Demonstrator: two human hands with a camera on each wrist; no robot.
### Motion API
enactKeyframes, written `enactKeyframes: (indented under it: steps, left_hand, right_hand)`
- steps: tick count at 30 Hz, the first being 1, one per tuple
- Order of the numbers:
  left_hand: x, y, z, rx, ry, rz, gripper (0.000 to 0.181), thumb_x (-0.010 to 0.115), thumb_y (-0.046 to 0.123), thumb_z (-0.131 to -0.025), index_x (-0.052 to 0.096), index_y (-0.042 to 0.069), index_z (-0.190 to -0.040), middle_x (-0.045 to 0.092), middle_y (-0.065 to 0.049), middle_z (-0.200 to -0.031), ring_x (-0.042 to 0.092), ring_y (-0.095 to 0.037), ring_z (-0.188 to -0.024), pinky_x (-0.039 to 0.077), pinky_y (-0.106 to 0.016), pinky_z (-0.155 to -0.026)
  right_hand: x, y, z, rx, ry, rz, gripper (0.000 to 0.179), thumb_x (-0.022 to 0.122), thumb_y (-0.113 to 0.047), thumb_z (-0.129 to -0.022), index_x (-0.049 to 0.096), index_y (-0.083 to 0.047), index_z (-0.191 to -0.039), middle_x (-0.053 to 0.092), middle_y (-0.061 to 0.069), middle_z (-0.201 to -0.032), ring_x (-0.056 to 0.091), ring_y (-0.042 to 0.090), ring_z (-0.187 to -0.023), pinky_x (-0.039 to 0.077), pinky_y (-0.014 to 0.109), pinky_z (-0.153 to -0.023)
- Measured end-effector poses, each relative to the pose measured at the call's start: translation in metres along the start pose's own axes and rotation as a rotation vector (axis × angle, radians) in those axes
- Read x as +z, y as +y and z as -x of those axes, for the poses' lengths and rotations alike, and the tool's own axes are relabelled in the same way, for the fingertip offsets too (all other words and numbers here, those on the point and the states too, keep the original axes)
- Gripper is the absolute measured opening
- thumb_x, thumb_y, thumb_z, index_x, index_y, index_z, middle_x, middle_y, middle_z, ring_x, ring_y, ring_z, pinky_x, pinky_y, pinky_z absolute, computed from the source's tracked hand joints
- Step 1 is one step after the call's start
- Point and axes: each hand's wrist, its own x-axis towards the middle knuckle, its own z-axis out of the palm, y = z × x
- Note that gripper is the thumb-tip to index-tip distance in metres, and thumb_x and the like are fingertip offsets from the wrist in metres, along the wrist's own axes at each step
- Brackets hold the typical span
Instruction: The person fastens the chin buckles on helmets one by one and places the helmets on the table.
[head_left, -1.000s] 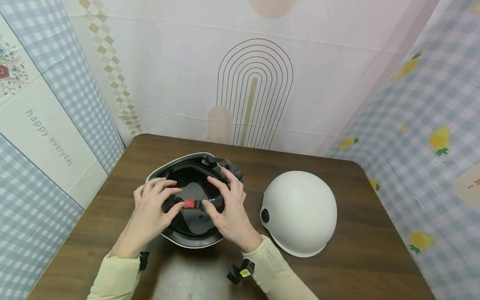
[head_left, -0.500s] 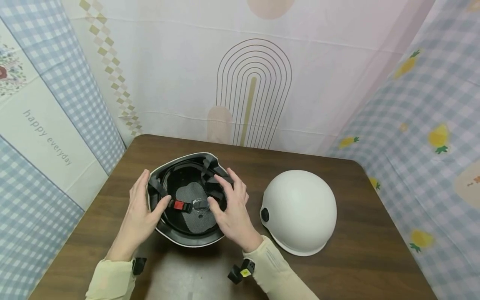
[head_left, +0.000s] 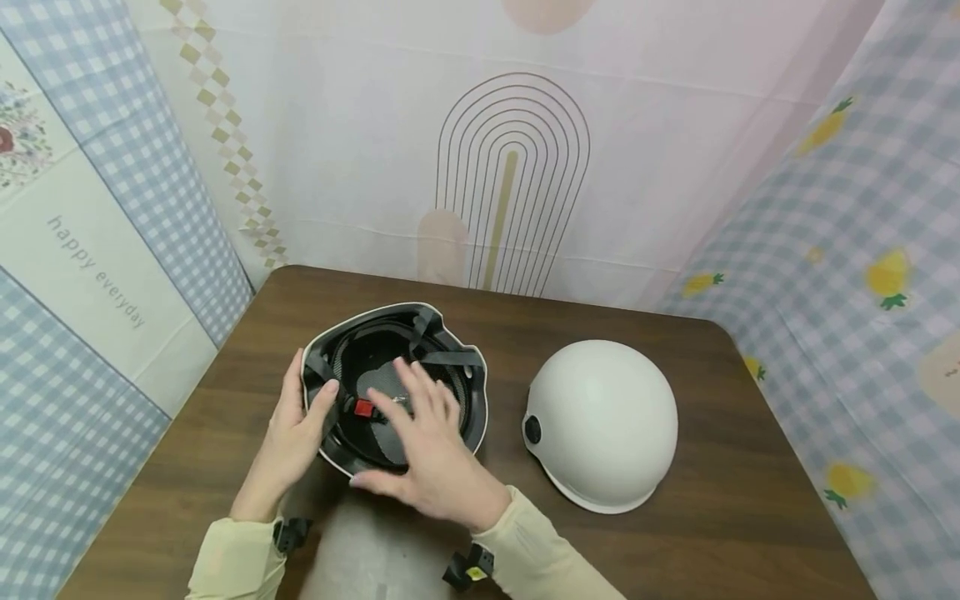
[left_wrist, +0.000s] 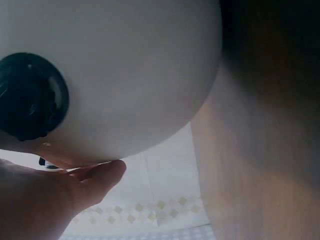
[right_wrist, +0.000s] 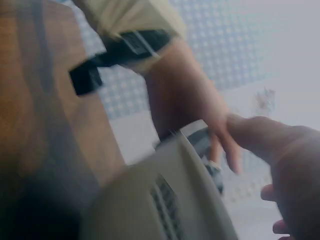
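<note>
the upturned helmet (head_left: 377, 368) is gripped by the left hand (head_left: 287, 446); the right hand (head_left: 429, 462) is spread, empty; the red buckle's (head_left: 363, 408) fastening cannot be judged.

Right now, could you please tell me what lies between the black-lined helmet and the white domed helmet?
The head view shows only bare brown tabletop between the black-lined helmet and the white domed helmet.

Table (head_left: 720, 417): is showing brown grain and, probably, glare (head_left: 375, 550)
Back cloth (head_left: 352, 125): is hanging white, bearing arches (head_left: 513, 192)
Left cloth (head_left: 105, 100): is showing blue checks, lettering (head_left: 93, 271)
Right cloth (head_left: 900, 192): is showing checks, yellow fruit (head_left: 887, 273)
</note>
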Motion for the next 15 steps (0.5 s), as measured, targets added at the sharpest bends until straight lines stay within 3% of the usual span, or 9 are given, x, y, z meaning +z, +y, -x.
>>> enactKeyframes:
  steps: [4,8,15]
  left_hand:
    - [0.002,0.002,0.001,-0.01,-0.006,-0.026,0.073,0.046,0.036,-0.103,0.004,0.013,-0.157,0.015,-0.016,-0.16,0.016,-0.035,-0.143,0.015,-0.06,-0.111]
    - [0.001,0.002,0.003,-0.019,-0.012,-0.036,0.072,0.044,0.038,-0.103,0.004,0.014,-0.158,0.014,-0.015,-0.16,0.015,-0.035,-0.143,0.015,-0.06,-0.11]
    - [0.002,0.003,0.004,-0.012,-0.016,-0.01,0.068,0.044,0.036,-0.104,0.007,0.017,-0.158,0.015,-0.012,-0.16,0.016,-0.031,-0.144,0.015,-0.055,-0.112]
  right_hand:
    - [0.01,-0.01,0.001,-0.035,-0.109,0.141,0.099,0.067,-0.069,-0.076,0.029,-0.018,-0.152,-0.009,0.011,-0.161,-0.002,0.03,-0.147,0.017,0.058,-0.111]
    - [0.018,-0.013,0.003,-0.035,-0.153,0.231,0.097,0.073,-0.064,-0.075,0.032,-0.017,-0.151,-0.008,0.013,-0.161,0.001,0.031,-0.147,0.019,0.054,-0.112]
    - [0.021,-0.012,0.003,-0.111,-0.128,0.296,0.053,0.07,-0.051,-0.084,0.064,-0.018,-0.125,0.006,0.011,-0.162,0.003,0.028,-0.148,0.021,0.05,-0.112]
